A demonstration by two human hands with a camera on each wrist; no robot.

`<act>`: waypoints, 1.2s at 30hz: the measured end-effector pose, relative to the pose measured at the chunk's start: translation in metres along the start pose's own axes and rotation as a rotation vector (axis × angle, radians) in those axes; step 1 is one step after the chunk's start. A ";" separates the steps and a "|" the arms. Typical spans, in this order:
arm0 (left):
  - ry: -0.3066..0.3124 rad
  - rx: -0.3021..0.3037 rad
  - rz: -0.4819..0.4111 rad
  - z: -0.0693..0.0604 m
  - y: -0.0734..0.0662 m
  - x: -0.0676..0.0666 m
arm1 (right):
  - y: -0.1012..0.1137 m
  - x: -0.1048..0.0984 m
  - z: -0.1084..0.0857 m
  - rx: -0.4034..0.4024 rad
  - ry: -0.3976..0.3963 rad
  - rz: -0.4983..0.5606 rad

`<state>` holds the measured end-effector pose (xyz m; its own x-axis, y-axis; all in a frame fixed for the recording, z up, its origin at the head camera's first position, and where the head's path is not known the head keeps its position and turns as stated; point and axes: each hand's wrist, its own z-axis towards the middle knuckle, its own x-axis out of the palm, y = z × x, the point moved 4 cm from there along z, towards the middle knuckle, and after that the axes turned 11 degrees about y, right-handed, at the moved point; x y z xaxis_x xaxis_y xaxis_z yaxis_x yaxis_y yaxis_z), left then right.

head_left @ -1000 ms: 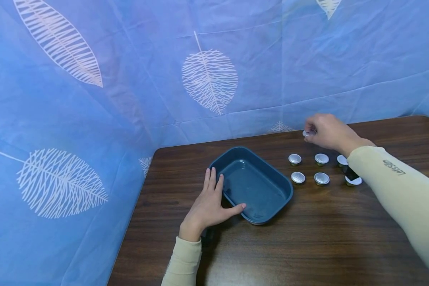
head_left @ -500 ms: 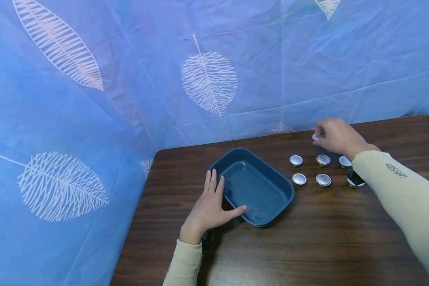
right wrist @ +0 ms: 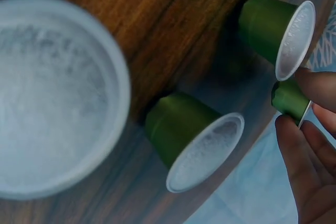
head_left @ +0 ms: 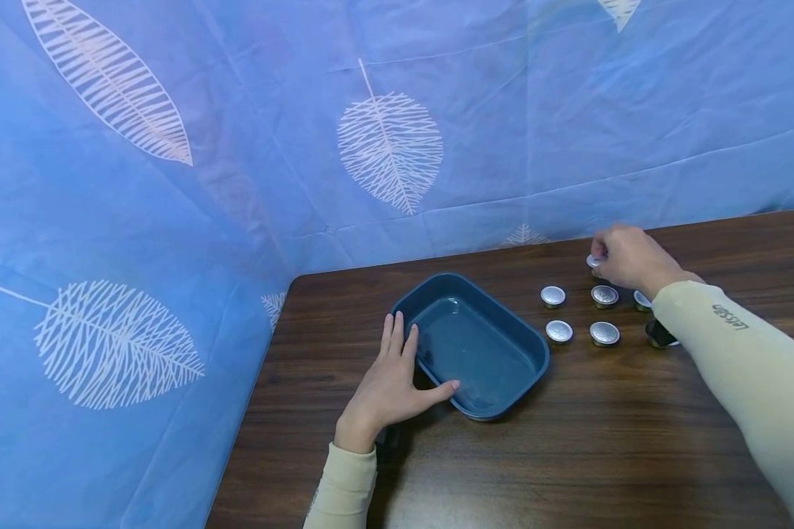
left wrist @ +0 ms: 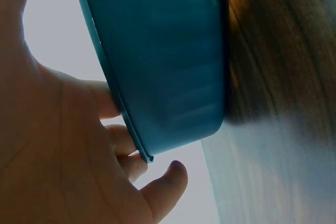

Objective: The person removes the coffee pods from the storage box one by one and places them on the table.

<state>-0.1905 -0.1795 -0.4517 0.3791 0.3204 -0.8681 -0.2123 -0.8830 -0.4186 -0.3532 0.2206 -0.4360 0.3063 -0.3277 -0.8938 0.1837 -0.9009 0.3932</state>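
In the head view my right hand [head_left: 635,257] pinches a coffee capsule [head_left: 592,261] near the table's far edge. The right wrist view shows this capsule [right wrist: 289,98] as green with a pale lid rim, held between thumb and fingertips. Several more capsules stand lid up in two rows, among them a front one [head_left: 605,334] and a back one [head_left: 604,296]. Sleeve and wrist partly cover those furthest right. My left hand [head_left: 385,393] rests on the near left rim of a blue rectangular dish [head_left: 479,345], fingers fairly straight and thumb over the edge.
The dark wood table [head_left: 569,455] bears the dish and capsules. A blue cloth [head_left: 258,132] with white leaf prints hangs right behind the table and along its left side. Inside the dish nothing lies in sight.
My right hand has moved right and a little nearer with the capsule, toward the middle capsules. The left hand stays on the dish. The head view has shifted slightly.
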 end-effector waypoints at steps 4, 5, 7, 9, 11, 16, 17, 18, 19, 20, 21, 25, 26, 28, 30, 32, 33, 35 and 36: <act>0.003 -0.004 -0.003 0.001 0.000 0.000 | -0.001 0.002 0.001 0.000 0.011 -0.001; 0.003 -0.004 -0.004 0.001 0.000 0.000 | -0.001 0.002 0.001 -0.001 0.012 -0.001; 0.004 -0.003 -0.008 0.001 0.000 0.000 | -0.002 0.003 0.001 -0.004 0.015 -0.003; 0.004 -0.001 -0.011 0.001 0.000 0.000 | -0.002 0.004 0.000 -0.003 0.015 0.001; 0.002 0.000 -0.013 0.001 0.000 0.000 | -0.002 0.005 0.001 -0.001 0.015 0.003; 0.002 -0.002 -0.012 0.002 0.001 0.001 | -0.002 0.007 0.003 0.002 0.013 0.003; 0.002 -0.001 -0.014 0.001 0.001 0.002 | -0.002 0.008 0.003 0.002 0.012 0.000; 0.005 -0.003 -0.013 0.001 0.001 0.002 | -0.002 0.008 0.003 0.003 0.012 -0.003; 0.005 -0.001 -0.013 0.001 0.001 0.002 | -0.001 0.009 0.003 0.005 0.010 -0.007; 0.006 -0.001 -0.013 0.001 0.001 0.002 | -0.001 0.009 0.003 0.005 0.008 -0.012; 0.007 -0.001 -0.011 0.001 0.001 0.001 | 0.000 0.009 0.002 0.006 0.007 -0.014; 0.003 0.002 -0.008 0.000 0.001 0.001 | 0.001 0.009 0.000 0.015 -0.005 -0.034; 0.003 0.002 -0.009 0.000 0.002 0.001 | 0.001 0.009 -0.001 0.017 -0.007 -0.041; 0.005 0.001 -0.011 0.000 0.002 0.001 | 0.001 0.008 -0.003 0.022 -0.012 -0.057; 0.007 0.001 -0.014 0.000 0.002 0.001 | 0.002 0.006 -0.006 0.025 -0.020 -0.073; 0.010 -0.002 -0.016 0.000 0.002 0.001 | 0.004 0.003 -0.009 0.025 -0.027 -0.089; 0.009 0.000 -0.017 0.000 0.002 0.001 | 0.005 0.002 -0.010 0.024 -0.030 -0.098; 0.009 0.001 -0.016 0.000 0.003 0.001 | 0.008 -0.001 -0.013 0.018 -0.036 -0.115; 0.009 0.001 -0.016 0.000 0.003 0.001 | 0.010 -0.002 -0.015 0.012 -0.038 -0.123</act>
<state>-0.1912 -0.1814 -0.4534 0.3904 0.3311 -0.8591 -0.2073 -0.8775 -0.4324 -0.3380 0.2169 -0.4268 0.2466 -0.2243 -0.9428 0.2061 -0.9385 0.2771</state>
